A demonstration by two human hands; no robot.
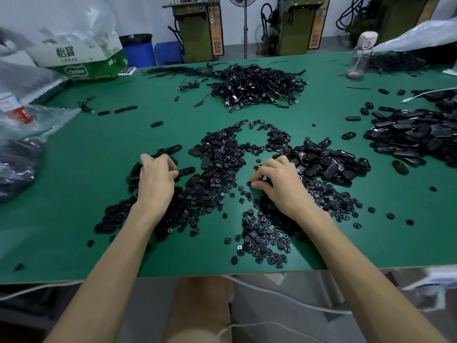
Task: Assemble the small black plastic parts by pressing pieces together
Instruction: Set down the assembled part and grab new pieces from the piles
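Two bare hands sit at the near side of the disc pile [222,154], a wide scatter of small black round pcs in the middle of the green table [86,149].

Hard to read:
- L hand [155,180] is on the pile's left edge, palm down, fingers curled into a shell cluster [134,177]. Fingertips are lost among black pcs, so can't tell if it grips one or just rests there.
- R hand [279,186] is on the pile's right side, thumb & forefinger pinching one round part [249,183] at a bare patch of table. It's tiny and half covered by the thumb, so which way it faces can't be made out.
- Black on black: indiv. pcs in the pile's thick areas blur together.

One oval shell [186,170] lies flat just beside the L fingertips, between them and the pile. Its long axis runs approx. left-right, right end tipped slightly away from the person.

Right of the disc pile and touching it is a shell heap [326,164], ovals pointing every which way. Further right, a big heap [415,137] is cut off by the frame edge. Beyond the pile is a cable heap [257,87]. Far left of the pile are plastic bags [29,120], blurred, contents unclear, w/ a cardboard box [81,60] beyond them. Beyond and right of the pile stands a blurred bottle [361,55].
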